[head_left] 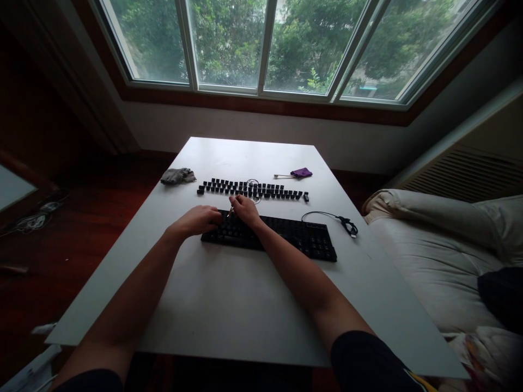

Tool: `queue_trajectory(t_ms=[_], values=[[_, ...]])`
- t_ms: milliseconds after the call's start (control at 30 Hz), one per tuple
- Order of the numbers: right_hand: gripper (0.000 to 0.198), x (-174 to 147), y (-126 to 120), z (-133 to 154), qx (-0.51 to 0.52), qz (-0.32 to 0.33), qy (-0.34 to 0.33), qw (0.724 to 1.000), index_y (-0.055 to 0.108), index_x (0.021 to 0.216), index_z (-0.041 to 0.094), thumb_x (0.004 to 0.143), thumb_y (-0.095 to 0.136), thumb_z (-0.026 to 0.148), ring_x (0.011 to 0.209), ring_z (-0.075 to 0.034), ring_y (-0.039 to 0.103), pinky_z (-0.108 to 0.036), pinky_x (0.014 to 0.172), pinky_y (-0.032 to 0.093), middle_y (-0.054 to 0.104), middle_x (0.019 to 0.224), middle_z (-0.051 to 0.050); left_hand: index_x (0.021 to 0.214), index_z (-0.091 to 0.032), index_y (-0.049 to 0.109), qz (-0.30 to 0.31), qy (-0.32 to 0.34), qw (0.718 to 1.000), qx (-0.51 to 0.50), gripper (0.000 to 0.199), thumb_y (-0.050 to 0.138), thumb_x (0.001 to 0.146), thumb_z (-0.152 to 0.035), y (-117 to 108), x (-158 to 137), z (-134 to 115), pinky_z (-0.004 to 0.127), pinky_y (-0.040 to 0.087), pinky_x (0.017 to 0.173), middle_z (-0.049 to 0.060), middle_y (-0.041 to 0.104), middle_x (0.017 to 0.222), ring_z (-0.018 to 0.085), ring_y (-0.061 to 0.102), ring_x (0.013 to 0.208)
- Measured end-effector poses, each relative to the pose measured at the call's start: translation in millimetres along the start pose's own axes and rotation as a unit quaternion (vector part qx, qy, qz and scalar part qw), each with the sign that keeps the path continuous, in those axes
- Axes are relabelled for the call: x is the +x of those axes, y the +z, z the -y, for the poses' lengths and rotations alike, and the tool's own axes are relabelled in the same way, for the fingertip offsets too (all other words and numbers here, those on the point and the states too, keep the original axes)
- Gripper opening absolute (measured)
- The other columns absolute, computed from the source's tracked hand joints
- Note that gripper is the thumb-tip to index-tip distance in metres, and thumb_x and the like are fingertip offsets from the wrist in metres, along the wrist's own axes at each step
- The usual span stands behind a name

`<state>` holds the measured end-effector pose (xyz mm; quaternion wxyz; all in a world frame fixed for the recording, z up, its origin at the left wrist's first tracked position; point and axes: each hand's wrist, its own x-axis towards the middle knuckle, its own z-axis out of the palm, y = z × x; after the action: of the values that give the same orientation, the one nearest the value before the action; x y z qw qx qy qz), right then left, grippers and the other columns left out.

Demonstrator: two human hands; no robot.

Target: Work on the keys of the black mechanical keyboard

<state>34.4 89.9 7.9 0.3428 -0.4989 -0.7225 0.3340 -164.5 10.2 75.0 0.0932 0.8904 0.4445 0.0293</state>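
A black computer keyboard (296,234) lies at a slant on the white table. My left hand (202,219) is at its far left corner, fingers curled against that end. Pinched in my right hand (244,209) is a small, shiny metal tool (230,211), its lower end over the keys at the upper left; its exact kind is too small to tell. Just beyond the keyboard stand rows of loose black keycaps (278,190). A thin, round wire-like ring (256,200) shows partly among them.
On the white table (229,316), a crumpled grey cloth (178,176) sits at the left edge. Back right are a purple cloth pouch (301,172) and a thin stick (283,176). The coiled USB cable (348,226) lies right of the keyboard. A pale sofa (425,256) stands alongside.
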Motion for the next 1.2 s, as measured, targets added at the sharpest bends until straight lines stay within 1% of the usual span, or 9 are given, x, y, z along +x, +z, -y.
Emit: queue_trajectory(t_ms=[167,333,467,600,800,1033,1200], values=[[0.039,-2,0,2,0.001,0.003,-0.001,1.000,0.065,0.082,0.022,0.097,0.050,0.054,0.069,-0.016,0.066,-0.024,0.063,0.039,0.069,0.065,0.001,0.092,-0.024,0.072,0.003,-0.003,1.000,0.028,0.010,0.063,0.086,-0.025,2,3,-1,0.028,0.041,0.072,0.004,0.070,0.095,0.020,0.065,0.086],[0.038,-5,0,4,-0.016,-0.006,-0.014,1.000,0.066,0.084,0.022,0.098,0.049,0.053,0.072,-0.016,0.066,-0.025,0.065,0.039,0.070,0.066,0.001,0.090,-0.023,0.071,0.006,0.013,0.998,0.058,0.009,0.062,0.086,-0.022,4,6,-1,0.029,0.042,0.073,0.004,0.069,0.094,0.020,0.064,0.086],[0.037,-7,0,5,-0.025,-0.011,-0.019,0.999,0.066,0.085,0.022,0.098,0.049,0.052,0.072,-0.016,0.066,-0.024,0.066,0.039,0.070,0.067,0.001,0.088,-0.020,0.068,0.005,0.022,0.995,0.096,0.007,0.061,0.087,-0.020,8,8,-3,0.031,0.043,0.074,0.006,0.068,0.093,0.021,0.063,0.084],[0.037,-7,1,7,-0.032,-0.012,-0.016,0.999,0.067,0.087,0.022,0.098,0.049,0.052,0.074,-0.017,0.066,-0.025,0.067,0.040,0.070,0.068,0.000,0.088,-0.018,0.064,0.000,0.018,0.994,0.111,0.009,0.056,0.091,-0.017,13,8,-6,0.033,0.044,0.077,0.009,0.066,0.094,0.022,0.061,0.084],[0.037,-7,1,8,-0.038,-0.014,-0.008,0.999,0.068,0.088,0.022,0.098,0.049,0.053,0.075,-0.018,0.066,-0.025,0.068,0.040,0.071,0.071,-0.001,0.091,-0.017,0.062,-0.003,0.020,0.994,0.104,0.011,0.052,0.091,-0.014,15,7,-6,0.035,0.045,0.077,0.010,0.065,0.095,0.024,0.061,0.085],[0.038,-8,-1,7,-0.041,-0.012,-0.013,0.999,0.067,0.087,0.022,0.098,0.049,0.054,0.075,-0.017,0.065,-0.025,0.068,0.040,0.071,0.074,-0.001,0.093,-0.022,0.068,0.011,0.007,0.999,0.046,0.011,0.060,0.085,-0.021,11,6,0,0.033,0.045,0.076,0.007,0.066,0.097,0.023,0.063,0.087],[0.037,-8,0,6,-0.031,-0.009,-0.019,0.999,0.066,0.086,0.022,0.098,0.049,0.053,0.074,-0.017,0.065,-0.025,0.068,0.040,0.071,0.071,0.000,0.095,-0.023,0.069,0.015,0.002,1.000,0.024,0.014,0.064,0.083,-0.023,10,5,4,0.031,0.044,0.076,0.006,0.067,0.101,0.022,0.063,0.090]])
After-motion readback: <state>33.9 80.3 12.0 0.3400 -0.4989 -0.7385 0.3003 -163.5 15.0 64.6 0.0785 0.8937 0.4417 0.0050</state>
